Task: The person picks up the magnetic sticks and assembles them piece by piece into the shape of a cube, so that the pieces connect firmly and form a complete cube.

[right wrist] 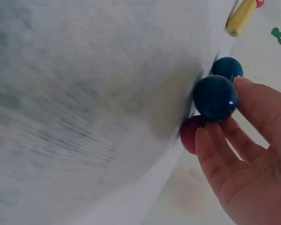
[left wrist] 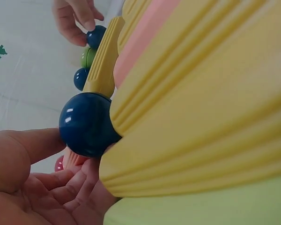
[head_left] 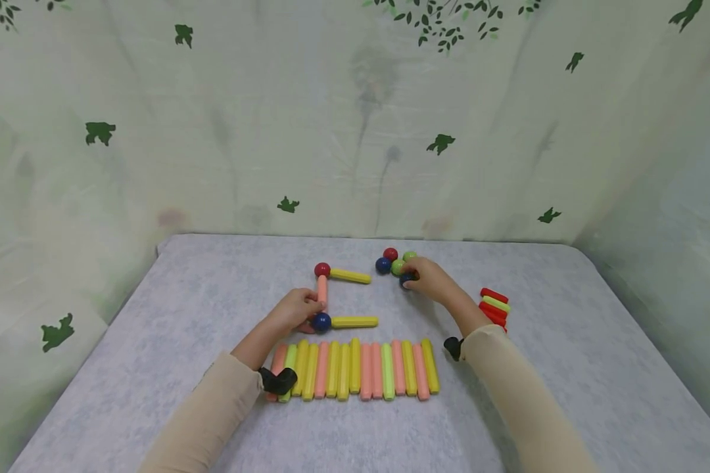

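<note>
On the table lies a C-shaped build of sticks and balls: a red ball [head_left: 322, 269] with a yellow stick [head_left: 350, 276], a pink stick [head_left: 322, 291] running down, and a blue ball [head_left: 321, 322] with a second yellow stick [head_left: 355, 322]. My left hand [head_left: 292, 309] holds that lower blue ball [left wrist: 86, 124] between thumb and fingers, by the pink stick. To the right, my right hand [head_left: 430, 279] grips another blue ball [right wrist: 215, 97] at its fingertips. Beside it sit loose balls: a red one [head_left: 390, 254], a blue one [head_left: 382, 265] and green ones [head_left: 398, 267].
A row of pink, yellow and green sticks [head_left: 355, 368] spans the table's front, close below the left hand. Short red and green sticks [head_left: 494, 305] lie right of the right forearm. A printed curtain [head_left: 331, 131] stands behind the table [head_left: 568, 368].
</note>
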Tool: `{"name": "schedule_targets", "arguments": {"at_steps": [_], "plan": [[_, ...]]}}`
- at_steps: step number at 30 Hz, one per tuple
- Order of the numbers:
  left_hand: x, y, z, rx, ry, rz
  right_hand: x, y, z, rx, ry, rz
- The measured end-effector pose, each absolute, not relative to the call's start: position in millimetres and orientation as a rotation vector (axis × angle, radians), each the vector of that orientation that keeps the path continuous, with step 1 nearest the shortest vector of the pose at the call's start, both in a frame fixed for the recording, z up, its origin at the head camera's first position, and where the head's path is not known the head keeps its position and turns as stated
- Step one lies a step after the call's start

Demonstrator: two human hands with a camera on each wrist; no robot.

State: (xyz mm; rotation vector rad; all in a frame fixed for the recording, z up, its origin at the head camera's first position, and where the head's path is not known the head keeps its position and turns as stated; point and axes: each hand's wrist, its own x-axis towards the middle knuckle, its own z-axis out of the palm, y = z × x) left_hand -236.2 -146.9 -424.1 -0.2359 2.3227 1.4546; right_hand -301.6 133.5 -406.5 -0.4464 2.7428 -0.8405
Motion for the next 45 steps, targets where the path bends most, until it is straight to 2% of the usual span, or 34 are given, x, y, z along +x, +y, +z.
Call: {"name": "schedule_targets", "arguments": {"at_steps": [5,12,15,19,36,40,45], "plan": [[-231.4,-143.5,-421.9,-0.114,2.508,1.339,-300.0,138.3,-415.0,-0.427,2.736,-0.856],[-220.5,-139.4,-423.1,0.393,2.743,0.989,-288.4,145.0,-414.9,-0.421,2.714,-0.994],[-216.3,-136.3,-424.9,0.523,2.795,0.785,-280.2,145.7,-412.4,-0.402,2.658,-1.059],[-211.2,-132.5,-426.5,0.535,2.865,0.646,-268.5,143.8,-410.8,-0.420,2.562,-1.152],[-212.3,-130.8,-429.5,0.552,2.876,0.813,-248.2,134.3,-413.7,-0.615,2.261,-1.284],[-213.5,-131.5,-430.4,0.554,2.866,0.809,-253.0,137.6,-405.9,-0.565,2.341,-1.267],[-215.7,-133.4,-421.3,0.535,2.804,0.734,-277.5,152.0,-407.7,-0.460,2.619,-1.283]]}}
